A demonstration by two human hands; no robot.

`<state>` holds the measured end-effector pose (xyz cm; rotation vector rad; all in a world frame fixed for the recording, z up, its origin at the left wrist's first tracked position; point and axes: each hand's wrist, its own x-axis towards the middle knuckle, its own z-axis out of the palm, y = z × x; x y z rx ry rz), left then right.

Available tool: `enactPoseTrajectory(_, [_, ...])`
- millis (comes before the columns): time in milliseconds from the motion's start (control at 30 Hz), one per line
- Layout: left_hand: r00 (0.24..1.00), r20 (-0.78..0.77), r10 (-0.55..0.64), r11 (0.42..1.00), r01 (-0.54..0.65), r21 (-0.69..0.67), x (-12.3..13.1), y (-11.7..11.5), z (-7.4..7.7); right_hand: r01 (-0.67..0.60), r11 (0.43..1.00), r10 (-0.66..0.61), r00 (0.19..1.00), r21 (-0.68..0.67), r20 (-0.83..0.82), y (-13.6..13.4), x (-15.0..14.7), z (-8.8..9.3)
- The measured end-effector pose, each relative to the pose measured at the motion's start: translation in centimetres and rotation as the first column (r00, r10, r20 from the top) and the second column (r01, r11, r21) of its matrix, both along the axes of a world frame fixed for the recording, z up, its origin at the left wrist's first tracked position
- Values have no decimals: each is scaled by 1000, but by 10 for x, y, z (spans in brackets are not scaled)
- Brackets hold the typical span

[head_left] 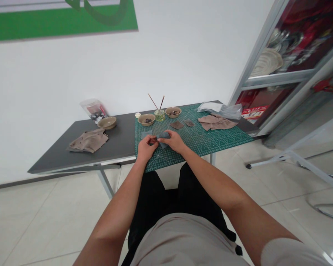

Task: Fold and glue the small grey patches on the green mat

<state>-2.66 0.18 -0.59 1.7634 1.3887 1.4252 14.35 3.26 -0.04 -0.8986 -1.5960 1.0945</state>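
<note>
My left hand [146,147] pinches a small reddish-brown piece [153,140], which is partly hidden by my fingers. My right hand [173,142] grips a folded blue-grey sheet [163,140], probably abrasive paper, and presses it against that piece. Both hands are close together above the near edge of a green cutting mat [211,139]. Just beyond my left hand lies a flat grey sheet [146,134]. Two brown abrasive-looking pieces [177,125] lie farther up the mat.
Two tan bowls [146,119] holding dark pieces and a green glass jar with brushes [159,115] stand at the mat's far edge. A third bowl [107,122] and a beige cloth [88,140] sit on the grey table [116,142]. Another cloth [216,122] and a plastic bag [220,109] lie right.
</note>
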Motion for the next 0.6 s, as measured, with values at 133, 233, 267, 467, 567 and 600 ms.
enactPoseTrajectory(133, [989,-149,-22,999,28,40,-2,-1,6,-31,998,28,998,-54,-55,-2,2,3])
enactPoseTrajectory(233, [983,-178,-36,998,44,39,-1,-1,6,-9,999,9,1000,-38,-9,-3,2,3])
enactPoseTrajectory(267, [990,-137,-44,999,47,24,-1,-1,4,-4,1000,4,1000,-31,8,-3,2,3])
enactPoseTrajectory(467, [1000,-6,-14,1000,14,-26,0,-3,-2,0,1000,2,998,-26,63,-2,2,3])
enactPoseTrajectory(567, [998,-55,-9,1000,9,-11,0,-5,0,-3,999,7,996,-41,92,-1,3,4])
enactPoseTrajectory(600, [998,-67,-6,1000,5,-13,0,-6,1,-8,999,13,996,-51,93,-1,3,5])
